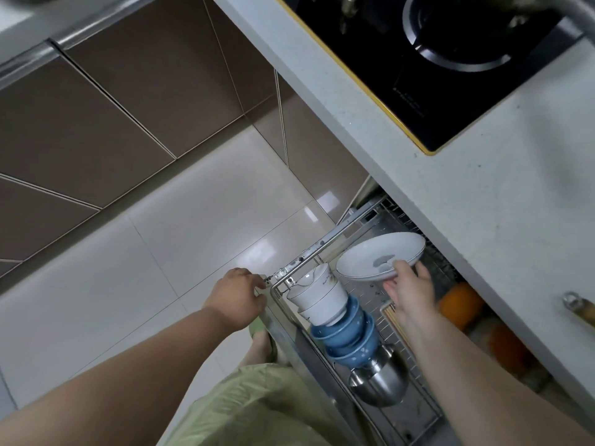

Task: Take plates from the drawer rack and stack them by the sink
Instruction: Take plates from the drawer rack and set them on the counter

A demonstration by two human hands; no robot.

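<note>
Right hand (410, 291) pinching the near rim of a white plate (380, 255), thumb on the upper face and fingers underneath, so as to lift it tilted and clear of the drawer rack (325, 239) rather than drag it through the wires. Plate held just above the rack's far end, partly under the overhanging edge of the desk (483, 188), not yet anywhere near a sink, which lies outside the view. Left hand (238, 297) curled over the front corner of the drawer, probably to steady it and keep it pulled out; fingers closed around the corner edge, though the exact grip hidden from this angle. Beside the plate, nearer the front, a leaning column of white cups (317, 296) nested on blue bowls (347, 336), ending in steel bowls (378, 384), all close enough to be knocked on a careless sweep. Orange shapes (460, 304) lying deeper under the overhang, too blurred to name. Black cooktop (444, 59) set into the surface above. Main obstacle, as a judgement: the overhang directly above the plate's far rim, calling for a pull toward the body before raising.
</note>
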